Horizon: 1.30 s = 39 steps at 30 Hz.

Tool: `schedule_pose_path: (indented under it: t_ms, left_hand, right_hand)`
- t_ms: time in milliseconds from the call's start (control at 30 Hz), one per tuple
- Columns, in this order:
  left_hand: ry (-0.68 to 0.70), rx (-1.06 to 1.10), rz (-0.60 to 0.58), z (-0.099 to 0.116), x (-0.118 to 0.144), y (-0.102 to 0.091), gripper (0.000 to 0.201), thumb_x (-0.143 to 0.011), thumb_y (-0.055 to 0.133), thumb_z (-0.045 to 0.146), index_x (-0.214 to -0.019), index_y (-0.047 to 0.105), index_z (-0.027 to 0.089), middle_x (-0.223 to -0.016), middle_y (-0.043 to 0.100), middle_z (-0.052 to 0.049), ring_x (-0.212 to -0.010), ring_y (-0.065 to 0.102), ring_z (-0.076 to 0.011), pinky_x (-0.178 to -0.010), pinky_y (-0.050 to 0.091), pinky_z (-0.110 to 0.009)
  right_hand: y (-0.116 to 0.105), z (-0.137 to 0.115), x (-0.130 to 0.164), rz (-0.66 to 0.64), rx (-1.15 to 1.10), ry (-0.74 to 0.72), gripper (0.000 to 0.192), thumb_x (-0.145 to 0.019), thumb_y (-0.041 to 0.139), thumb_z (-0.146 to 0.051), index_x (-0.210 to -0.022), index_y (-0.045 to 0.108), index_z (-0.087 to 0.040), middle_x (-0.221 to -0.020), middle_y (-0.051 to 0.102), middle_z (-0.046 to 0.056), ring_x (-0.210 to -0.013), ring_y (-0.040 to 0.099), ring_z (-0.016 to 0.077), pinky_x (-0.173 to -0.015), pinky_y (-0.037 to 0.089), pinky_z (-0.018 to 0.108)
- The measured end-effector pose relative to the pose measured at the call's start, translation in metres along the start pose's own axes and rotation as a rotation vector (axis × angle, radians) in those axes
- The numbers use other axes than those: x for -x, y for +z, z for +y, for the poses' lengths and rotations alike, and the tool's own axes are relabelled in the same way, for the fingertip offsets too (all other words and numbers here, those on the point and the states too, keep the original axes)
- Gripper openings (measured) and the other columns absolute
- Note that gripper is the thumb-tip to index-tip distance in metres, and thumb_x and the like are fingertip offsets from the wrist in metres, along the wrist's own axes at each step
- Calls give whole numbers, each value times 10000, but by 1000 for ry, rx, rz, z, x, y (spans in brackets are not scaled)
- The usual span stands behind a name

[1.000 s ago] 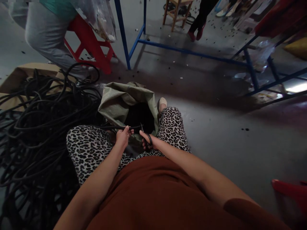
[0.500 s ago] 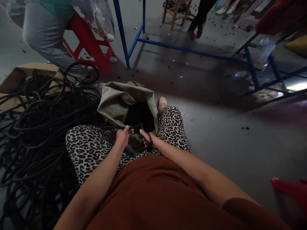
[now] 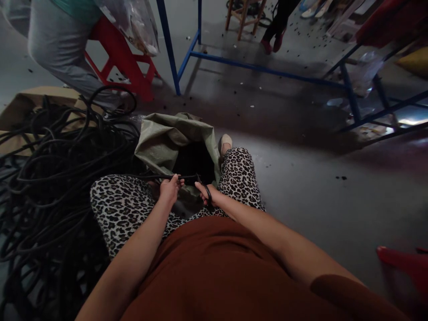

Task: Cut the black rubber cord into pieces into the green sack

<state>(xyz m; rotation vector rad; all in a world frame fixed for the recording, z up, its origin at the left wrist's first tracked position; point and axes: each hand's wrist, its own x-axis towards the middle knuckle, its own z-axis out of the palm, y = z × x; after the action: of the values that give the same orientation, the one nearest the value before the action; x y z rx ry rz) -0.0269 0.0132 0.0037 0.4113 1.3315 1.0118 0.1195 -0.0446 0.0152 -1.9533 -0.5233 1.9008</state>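
Where it nears scissors, black cord looks thin, straight.

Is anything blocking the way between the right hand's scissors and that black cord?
Nothing visible. The scissors in the right hand sit close to the black cord held by the left hand; whether they touch is too dark to tell.

The cord is black, sack olive, trousers leopard-spotted.

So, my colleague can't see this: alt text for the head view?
Left hand holding a black cord, right hand holding scissors close to it, by an open sack. A heap of black cords lies to the left.
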Motion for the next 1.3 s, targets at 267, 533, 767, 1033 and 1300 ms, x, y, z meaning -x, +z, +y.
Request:
schedule_pose_path:
  t_ms: [267, 533, 767, 1033, 1300]
  left_hand:
    - [9, -32, 27, -1, -1, 0, 180, -715, 664, 200, -804, 545, 100, -717, 617, -34, -574, 611, -109, -568, 480, -242]
    - [39, 30, 25, 3, -6, -1, 206, -708, 680, 217, -804, 532, 110, -718, 617, -22, -570, 611, -109, -582, 483, -252]
    - [61, 73, 1, 1, -6, -1, 250, -680, 710, 233, -811, 534, 114, -767, 632, -32, -588, 617, -122, -606, 487, -288]
    - [40, 66, -42, -6, -3, -1, 272, -682, 712, 235, -857, 541, 117, -810, 649, -51, -616, 625, -123, -625, 493, -287]
    - [-2, 45, -75, -5, 1, 1, 211, -710, 688, 217, -840, 557, 113, -824, 645, -62, -640, 632, -130, -611, 489, -275]
  right_hand:
    - [-1, 2, -1, 33, 48, -21, 445, -903, 494, -513, -654, 498, -144, -423, 433, -44, -262, 372, 59, -265, 261, 165]
    - [-3, 1, 2, -99, 14, 60, 544, -888, 383, -647, -724, 498, -141, -464, 475, -24, -300, 466, 96, -284, 300, 173]
    - [-3, -2, 4, -208, 48, 112, 615, -848, 353, -718, -737, 505, -133, -522, 537, 12, -350, 523, 107, -289, 270, 159]
    - [-2, -5, 4, -170, 4, 118, 593, -886, 332, -675, -739, 509, -128, -511, 529, 12, -340, 514, 107, -284, 275, 164]
    - [-3, 0, -2, -111, -57, 20, 550, -886, 394, -644, -747, 519, -127, -510, 502, -7, -318, 481, 93, -269, 307, 167]
